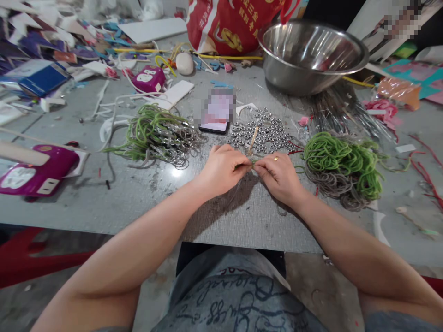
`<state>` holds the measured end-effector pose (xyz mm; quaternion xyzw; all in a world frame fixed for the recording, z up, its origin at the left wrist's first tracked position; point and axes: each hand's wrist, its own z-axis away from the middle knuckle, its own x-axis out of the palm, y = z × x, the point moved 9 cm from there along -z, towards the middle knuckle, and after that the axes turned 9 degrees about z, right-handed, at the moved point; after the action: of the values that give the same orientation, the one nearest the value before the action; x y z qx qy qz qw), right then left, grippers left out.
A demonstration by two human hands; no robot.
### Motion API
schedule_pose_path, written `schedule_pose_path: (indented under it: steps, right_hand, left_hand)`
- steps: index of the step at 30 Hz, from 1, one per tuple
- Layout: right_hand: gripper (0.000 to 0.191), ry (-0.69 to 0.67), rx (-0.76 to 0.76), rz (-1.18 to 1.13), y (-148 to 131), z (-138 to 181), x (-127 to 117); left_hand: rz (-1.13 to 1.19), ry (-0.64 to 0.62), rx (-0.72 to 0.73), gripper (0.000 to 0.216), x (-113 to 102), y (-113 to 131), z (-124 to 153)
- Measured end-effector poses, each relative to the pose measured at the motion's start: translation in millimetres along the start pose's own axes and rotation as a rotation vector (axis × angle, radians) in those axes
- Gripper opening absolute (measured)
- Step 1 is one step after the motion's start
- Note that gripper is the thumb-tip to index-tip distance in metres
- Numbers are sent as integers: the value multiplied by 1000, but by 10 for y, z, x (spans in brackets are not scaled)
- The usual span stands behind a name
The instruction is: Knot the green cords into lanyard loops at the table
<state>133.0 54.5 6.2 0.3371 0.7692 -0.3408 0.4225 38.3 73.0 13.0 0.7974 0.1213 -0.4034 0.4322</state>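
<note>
My left hand (224, 168) and my right hand (279, 175) meet fingertip to fingertip over the table, both pinched closed. Between them shows a short bit of green cord (254, 162), mostly hidden by the fingers. A thin tan stick-like piece (254, 138) points up just beyond the fingertips; whether a hand holds it I cannot tell. Past it lies a spread of small silver beads (270, 129). To the left sits a heap of green and grey cords with silver metal parts (155, 133). On the right is a bundle of green and grey cords (342, 161).
A phone (217, 113) lies beyond my left hand. Farther back stand a steel bowl (304, 76) and a red bag (228, 27). Purple power strips (55, 166) with white cables lie at left. Paper scraps (51, 32) cover the far left; red cords (427, 177) lie at right.
</note>
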Motion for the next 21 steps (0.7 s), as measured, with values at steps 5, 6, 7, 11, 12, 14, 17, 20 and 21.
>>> schedule_pose_path:
  steps: [5,6,7,11,12,14,17,20,21]
  right_hand:
    - [26,-17,-7,-24,-19,-16,7]
    - [26,-17,-6,-31,-13,-16,6]
    - [26,-11,-5,-36,-8,-15,-1]
    - [27,47,-51,48,-62,6,-91]
    - [28,48,-87,101,-116,17,-104]
    - [32,7,-173,225,-257,48,-77]
    - [30,-108,-253,374,-442,102,57]
    - [27,-207,-285,419,-546,136,194]
    - [28,-229,-298,412,-565,142,223]
  left_hand:
    - [-45,35,63,17,-5,49,16]
    - [-51,36,74,17,-5,60,19]
    - [-57,34,80,18,-7,67,21]
    - [-66,32,46,18,-53,39,13]
    - [-65,42,28,17,-75,21,9]
    - [-65,59,0,15,-109,-13,1]
    - [-74,45,-3,16,-92,-32,-6]
    - [-80,-7,3,16,-21,-39,-10]
    - [-82,-29,-1,16,5,-45,-10]
